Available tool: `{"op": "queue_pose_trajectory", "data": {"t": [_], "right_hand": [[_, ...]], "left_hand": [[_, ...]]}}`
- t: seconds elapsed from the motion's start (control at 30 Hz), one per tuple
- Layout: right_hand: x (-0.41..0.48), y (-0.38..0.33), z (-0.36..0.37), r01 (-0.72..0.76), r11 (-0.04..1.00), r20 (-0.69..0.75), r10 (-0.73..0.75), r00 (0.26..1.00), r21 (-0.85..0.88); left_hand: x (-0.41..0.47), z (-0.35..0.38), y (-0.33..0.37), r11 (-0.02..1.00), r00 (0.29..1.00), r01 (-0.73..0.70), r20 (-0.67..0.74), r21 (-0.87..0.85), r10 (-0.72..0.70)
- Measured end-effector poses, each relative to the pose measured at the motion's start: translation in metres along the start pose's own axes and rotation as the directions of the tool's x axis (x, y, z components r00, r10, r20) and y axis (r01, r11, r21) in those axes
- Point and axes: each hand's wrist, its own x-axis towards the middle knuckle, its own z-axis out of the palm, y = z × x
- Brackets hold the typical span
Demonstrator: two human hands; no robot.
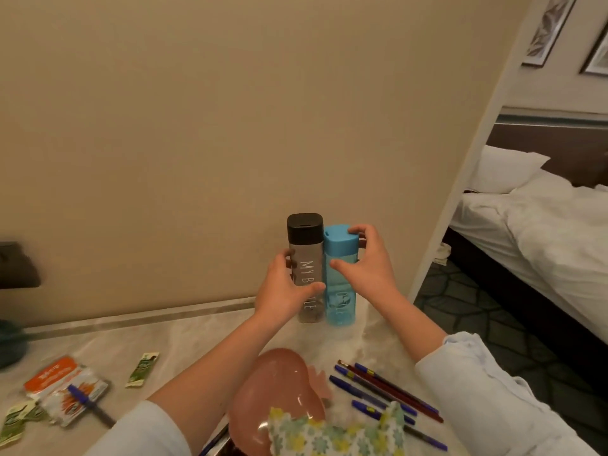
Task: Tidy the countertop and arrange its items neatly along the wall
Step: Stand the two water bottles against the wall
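Lower left of the frame: sachets (65, 390) and a blue pen (90, 406) scattered on the marble desk (184, 337). Centre: left hand (283, 291), grip clamped around the grey bottle (306, 255) with the black cap; touching its right side, the blue bottle (339, 274), right hand (371, 261) with grip clamped on its cap and body. Both bottles upright on the desk by the wall (197, 126). Lower centre: pink dish (279, 383), floral cloth (329, 432). Lower right: pens and pencils (378, 386) lying loose. Far right: bed (543, 232).
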Motion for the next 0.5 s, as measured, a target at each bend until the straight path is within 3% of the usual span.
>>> {"op": "queue_pose_trajectory", "data": {"t": [0.5], "right_hand": [[0.045, 0.079, -0.031, -0.073, 0.991, 0.021, 0.071, 0.997, 0.113]], "left_hand": [[0.050, 0.086, -0.006, 0.992, 0.998, -0.063, 0.010, 0.112, 0.062]]}}
